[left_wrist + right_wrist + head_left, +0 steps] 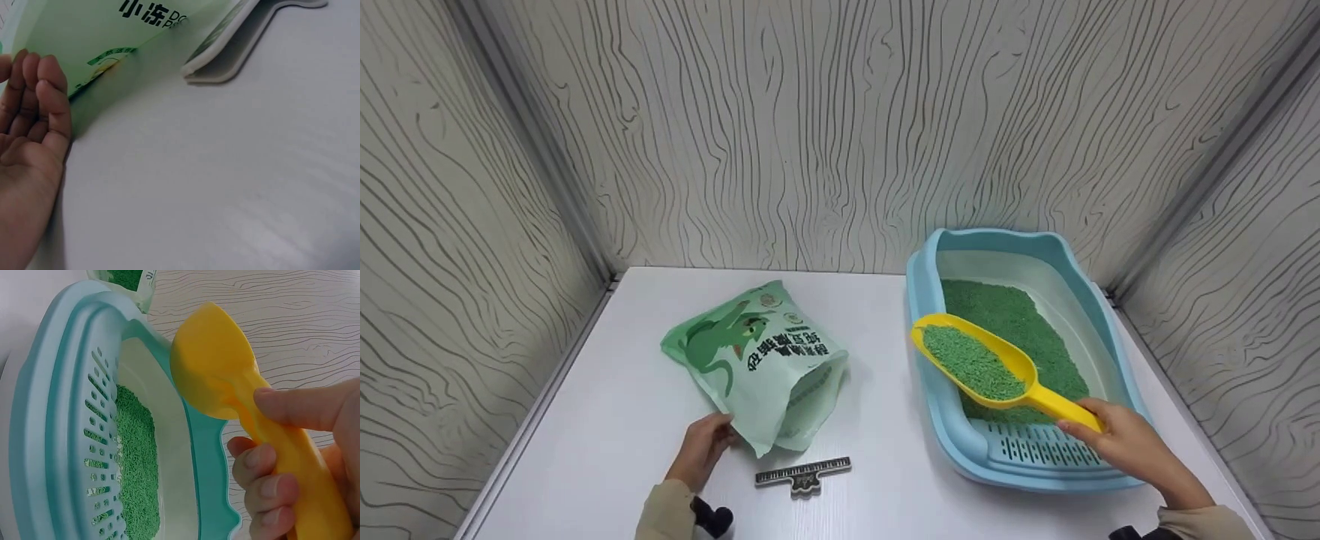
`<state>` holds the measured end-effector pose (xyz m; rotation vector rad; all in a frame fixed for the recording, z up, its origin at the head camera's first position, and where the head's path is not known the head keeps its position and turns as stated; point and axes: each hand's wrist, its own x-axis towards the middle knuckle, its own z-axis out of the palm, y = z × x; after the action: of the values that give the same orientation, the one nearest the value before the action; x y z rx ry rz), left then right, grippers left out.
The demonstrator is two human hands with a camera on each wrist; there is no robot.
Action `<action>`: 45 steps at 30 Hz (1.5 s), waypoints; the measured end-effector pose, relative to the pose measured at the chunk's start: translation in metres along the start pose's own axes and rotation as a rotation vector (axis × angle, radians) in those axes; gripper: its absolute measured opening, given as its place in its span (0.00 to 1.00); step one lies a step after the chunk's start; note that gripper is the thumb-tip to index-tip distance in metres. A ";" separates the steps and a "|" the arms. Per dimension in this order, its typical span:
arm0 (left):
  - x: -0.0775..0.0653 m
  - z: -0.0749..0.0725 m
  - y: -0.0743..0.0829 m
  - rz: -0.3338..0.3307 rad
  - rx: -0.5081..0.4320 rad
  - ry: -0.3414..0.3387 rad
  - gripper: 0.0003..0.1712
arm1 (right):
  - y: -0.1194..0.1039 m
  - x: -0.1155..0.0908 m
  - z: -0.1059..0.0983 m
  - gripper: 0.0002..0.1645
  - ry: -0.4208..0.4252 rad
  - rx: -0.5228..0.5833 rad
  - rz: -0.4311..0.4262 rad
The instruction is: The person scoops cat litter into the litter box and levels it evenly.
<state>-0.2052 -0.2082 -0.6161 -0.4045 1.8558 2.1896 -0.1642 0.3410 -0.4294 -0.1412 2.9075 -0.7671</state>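
My right hand [1125,442] grips the handle of a yellow scoop [1061,405], fingers and thumb wrapped round it in the right wrist view. Green pellets [975,364] fill the scoop's bowl, which is over the left wall of a light blue litter box [937,397]. Inside the box lies a bed of green cat litter [1054,345]. On the left, a green cat litter bag [765,375] lies with its mouth gaping towards me. My left hand [701,450] pinches the bag's lower left edge, its fingers curled beside the bag in the left wrist view.
A dark, flat clip [802,474] with a ruler-like bar lies in front of the bag on the white table [877,420]. Wood-grain panels [765,135] stand behind and on both sides. A slotted ledge [1046,446] spans the box's near end.
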 end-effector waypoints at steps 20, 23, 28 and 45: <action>0.004 0.000 -0.001 -0.006 -0.009 0.029 0.13 | 0.014 0.004 -0.008 0.29 0.014 -0.026 0.125; 0.004 0.000 -0.001 -0.002 -0.004 0.027 0.13 | 0.016 0.005 -0.008 0.29 0.012 -0.028 0.135; 0.004 -0.001 -0.001 -0.009 0.001 0.019 0.14 | 0.018 0.002 -0.010 0.29 0.022 -0.033 0.126; 0.006 0.000 -0.001 -0.014 -0.009 0.017 0.14 | 0.029 0.008 -0.014 0.33 -0.003 -0.022 0.193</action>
<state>-0.2104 -0.2082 -0.6197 -0.4376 1.8462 2.1929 -0.1760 0.3724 -0.4326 0.1343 2.8722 -0.7015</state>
